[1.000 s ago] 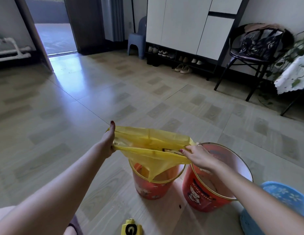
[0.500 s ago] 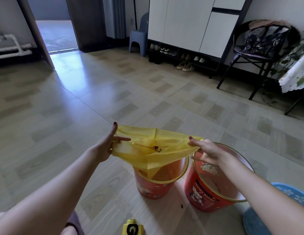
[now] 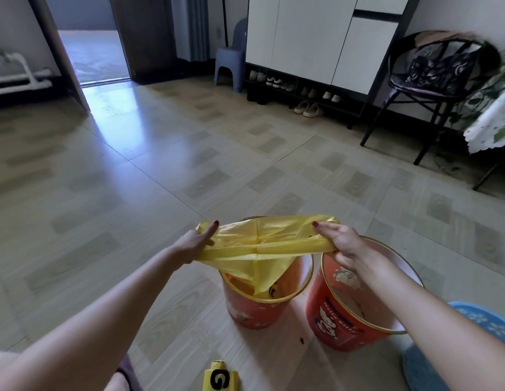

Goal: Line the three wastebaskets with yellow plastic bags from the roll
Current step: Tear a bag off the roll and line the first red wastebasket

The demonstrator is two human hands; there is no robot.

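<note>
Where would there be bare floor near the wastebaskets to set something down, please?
Bare tile lies left of the small red wastebasket, beyond both red ones toward the shoe cabinet, and between the small one and the bag roll. It is crowded where the large red wastebasket meets the blue wastebasket.

Two bare forearms are reaching into view from the bottom edge, with no sleeves, watches or bracelets showing on either. The left hand (image 3: pixel 193 245) and the right hand (image 3: pixel 340 244) are both wearing dark red nail polish. A strip of dark maroon fabric (image 3: pixel 130 375) is showing beneath the left arm.
</note>
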